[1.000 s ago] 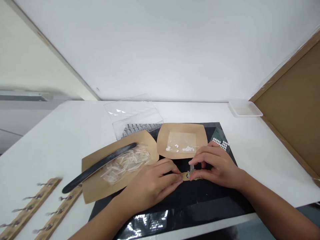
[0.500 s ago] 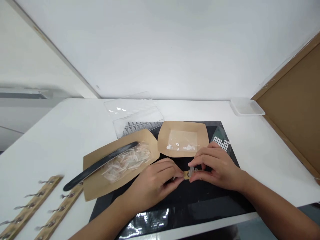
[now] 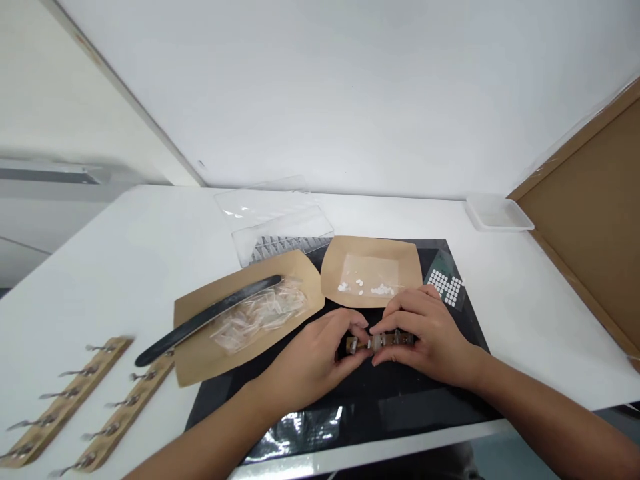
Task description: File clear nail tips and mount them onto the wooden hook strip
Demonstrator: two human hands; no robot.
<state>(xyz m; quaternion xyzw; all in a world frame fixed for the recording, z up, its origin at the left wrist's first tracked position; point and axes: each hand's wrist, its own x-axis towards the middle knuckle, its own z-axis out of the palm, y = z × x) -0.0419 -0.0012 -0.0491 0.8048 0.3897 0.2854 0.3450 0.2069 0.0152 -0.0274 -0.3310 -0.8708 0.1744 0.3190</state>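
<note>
A short wooden strip [image 3: 356, 345] with small metal mounts lies low over the black mat, between my two hands. My left hand [image 3: 320, 353] is closed, thumb and forefinger around the strip's left part. My right hand [image 3: 425, 333] is closed from the other side, its fingertips at a clear plastic piece [image 3: 377, 343] like a nail tip, at the strip's middle. Further mounts show under the right palm. The exact contact of the fingertips is partly hidden.
A card tray [image 3: 200, 360] holds clear plastic pieces and a long black curved file [image 3: 205, 320]. Another tray [image 3: 370, 247] holds small white dots. A dot sheet [image 3: 446, 287] lies right. Two wooden strips [image 3: 65, 407] with clips stand left. Clear boxes [image 3: 280, 227] lie behind.
The clear piece, upright in my right fingers before, now sits lower at the strip. My left hand has opened its grip a little and more of the strip shows. The view has shifted slightly.
</note>
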